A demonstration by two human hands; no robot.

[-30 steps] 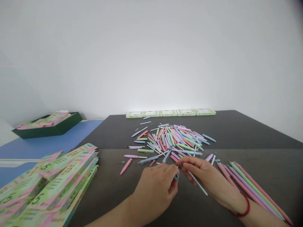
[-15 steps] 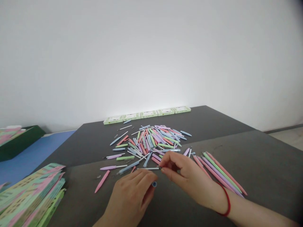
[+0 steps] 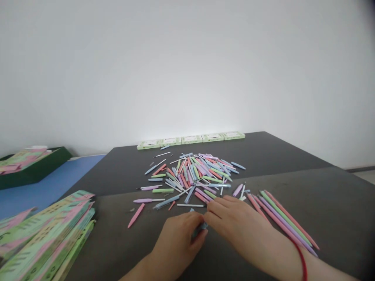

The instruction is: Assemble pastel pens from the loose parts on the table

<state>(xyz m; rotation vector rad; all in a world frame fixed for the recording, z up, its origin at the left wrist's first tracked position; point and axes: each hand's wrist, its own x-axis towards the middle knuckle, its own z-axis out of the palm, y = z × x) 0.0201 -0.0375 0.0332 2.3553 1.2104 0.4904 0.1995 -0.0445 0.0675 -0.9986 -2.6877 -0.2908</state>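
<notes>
Find blue pen part (image 3: 203, 225) between the two hands, in front of the loose pile of pen parts (image 3: 202, 171) on the dark tabletop (image 3: 117, 244). Unable to tell whether resting on the surface or raised just above it.

Judge the step in hand as close two-handed work at the right-facing end of blue pen part. For good handling: hold firmly on the left, without squeezing hard enough to tilt or flex a slim tube. Line up both hands on one axis before any push or twist. Press straight and lightly; on meeting resistance, pause and realign rather than force. Lift the right fingers a little for a clearer look at the end, now mostly covered. Avoid brushing the white refill tube (image 3: 191, 205), lying just beyond the hands and likely to roll if nudged.

Re left hand (image 3: 178, 238): curled nearly closed, with thumb and forefinger pinched around blue pen part. Note also a small blue tip (image 3: 191, 210) past the forefinger; not clear if belonging to the same piece.

Re right hand (image 3: 234, 222): back turned to the camera, fingers bent down, reaching to the end of blue pen part. Unable to tell how tightly closed, or whether gripping anything underneath.
</notes>
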